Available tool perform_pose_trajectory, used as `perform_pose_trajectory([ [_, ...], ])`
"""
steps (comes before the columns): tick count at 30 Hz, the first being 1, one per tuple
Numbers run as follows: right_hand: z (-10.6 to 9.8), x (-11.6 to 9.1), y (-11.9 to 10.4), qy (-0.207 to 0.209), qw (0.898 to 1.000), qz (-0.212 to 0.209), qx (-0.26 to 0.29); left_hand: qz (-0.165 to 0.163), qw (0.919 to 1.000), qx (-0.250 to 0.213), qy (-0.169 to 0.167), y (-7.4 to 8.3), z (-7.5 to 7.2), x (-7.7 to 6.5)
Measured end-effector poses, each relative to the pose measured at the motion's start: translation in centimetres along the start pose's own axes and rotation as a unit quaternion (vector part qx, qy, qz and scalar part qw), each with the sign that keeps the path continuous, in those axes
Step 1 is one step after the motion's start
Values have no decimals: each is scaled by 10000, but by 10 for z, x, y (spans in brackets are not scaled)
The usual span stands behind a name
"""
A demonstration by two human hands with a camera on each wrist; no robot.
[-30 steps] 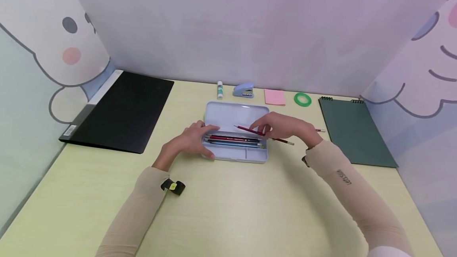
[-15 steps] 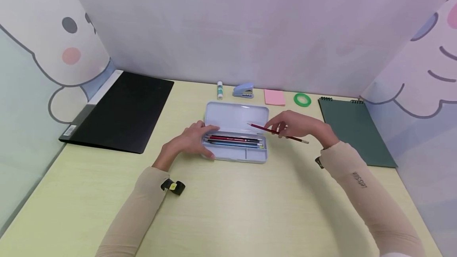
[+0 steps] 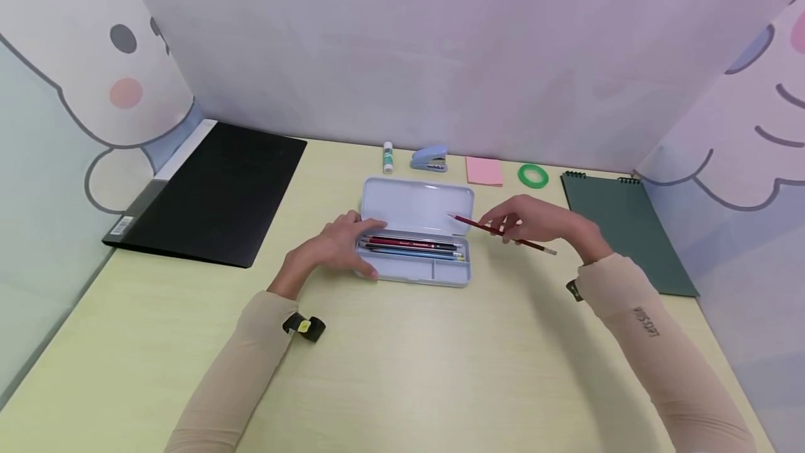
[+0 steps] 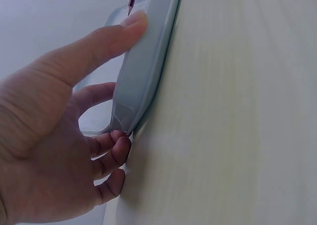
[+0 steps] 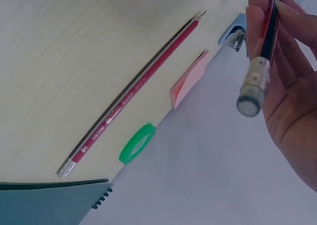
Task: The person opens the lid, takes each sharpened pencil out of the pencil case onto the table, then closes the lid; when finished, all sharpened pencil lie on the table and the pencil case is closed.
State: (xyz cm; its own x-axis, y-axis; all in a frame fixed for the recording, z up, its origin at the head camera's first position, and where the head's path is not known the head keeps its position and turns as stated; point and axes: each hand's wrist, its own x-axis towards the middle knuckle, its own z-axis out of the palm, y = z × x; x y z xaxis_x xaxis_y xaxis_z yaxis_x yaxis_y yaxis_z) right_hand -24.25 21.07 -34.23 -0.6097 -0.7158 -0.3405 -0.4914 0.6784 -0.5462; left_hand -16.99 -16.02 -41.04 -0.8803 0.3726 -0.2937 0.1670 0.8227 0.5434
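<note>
Hands: both are in use, one at each side of the pencil case (image 3: 402, 270).
Left hand (image 3: 339, 247): it grips the left end of the case, thumb at the front edge and fingers curled round the back corner.
Right hand (image 3: 531, 219): it pinches a red pencil (image 3: 472, 222) between thumb and fingers.
Red pencil: up in the air, just right of the case; its sharp tip is over the right part of the lid (image 3: 415, 201), and its eraser end points right and a bit toward the person.
Pencil case: pale blue, on the desk (image 3: 402, 362), with its lid laid back behind it.
Inside: a few pencils (image 3: 411, 245) lie side by side in the long back slot; they are too close together to count well.
Other pencil (image 5: 138, 88): red, flat on the desk near the green notebook; the right arm seems to hide it from the head view.
Back row, left to right: a glue stick (image 3: 388, 158), a blue stapler (image 3: 430, 159), pink sticky notes (image 3: 484, 172), green tape (image 3: 521, 176).
Far sides: a black folder (image 3: 220, 194) on the left, a green notebook (image 3: 622, 233) on the right.
</note>
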Motion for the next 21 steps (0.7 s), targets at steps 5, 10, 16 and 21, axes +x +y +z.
perform_pose_trajectory([
  [5,-6,-8,9,-34,9999,45,151,-2,10000,-8,-17,-1,0,0],
  [10,-12,-19,21,-79,9992,215,340,-31,10000,-3,-22,-1,0,1],
  [16,-17,-31,38,-225,9976,431,503,-12,10000,8,-25,0,0,1],
  [21,-19,-37,53,-235,9965,555,578,-65,10000,-8,-20,0,0,0],
])
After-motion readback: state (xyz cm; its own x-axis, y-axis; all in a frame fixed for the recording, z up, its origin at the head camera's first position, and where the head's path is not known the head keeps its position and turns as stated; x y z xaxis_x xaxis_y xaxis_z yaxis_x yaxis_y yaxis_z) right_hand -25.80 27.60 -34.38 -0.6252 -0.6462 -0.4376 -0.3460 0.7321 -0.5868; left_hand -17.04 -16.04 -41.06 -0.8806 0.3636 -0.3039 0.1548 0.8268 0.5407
